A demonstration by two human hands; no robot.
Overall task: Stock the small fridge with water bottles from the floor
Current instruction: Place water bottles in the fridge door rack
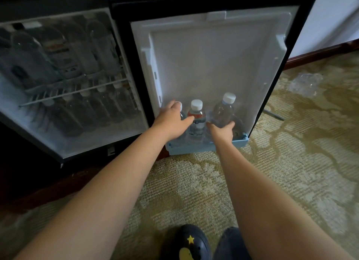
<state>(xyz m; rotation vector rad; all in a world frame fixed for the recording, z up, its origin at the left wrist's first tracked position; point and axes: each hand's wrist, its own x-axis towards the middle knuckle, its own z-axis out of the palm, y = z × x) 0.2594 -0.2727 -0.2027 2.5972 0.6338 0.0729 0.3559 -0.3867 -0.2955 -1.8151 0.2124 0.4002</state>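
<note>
- Patterned carpet (291,162) covers the floor in front of the unit.
- Small fridge (64,81) stands open on the left. Its dim interior is packed with water bottles, one row lying on the wire shelf (73,92) and another row under it.
- Fridge door (213,55) is swung wide, white inner liner facing the camera. A blue door shelf (194,149) runs along its bottom edge.
- Crumpled clear plastic wrap (305,84) lies on the carpet to the right of the door.
- Dark shoe (186,242) with a yellow star sits at the bottom edge of the view.
- Left hand (172,120): fingers wrapped round the left bottle (180,109) in the door shelf, thumb pointing toward the middle one.
- Right hand (221,132): clamped round the lower body of the right bottle (222,112), which tilts rightward over the door shelf.
- Middle bottle (196,120), red label, white cap, stands upright in the door shelf between the other two.
</note>
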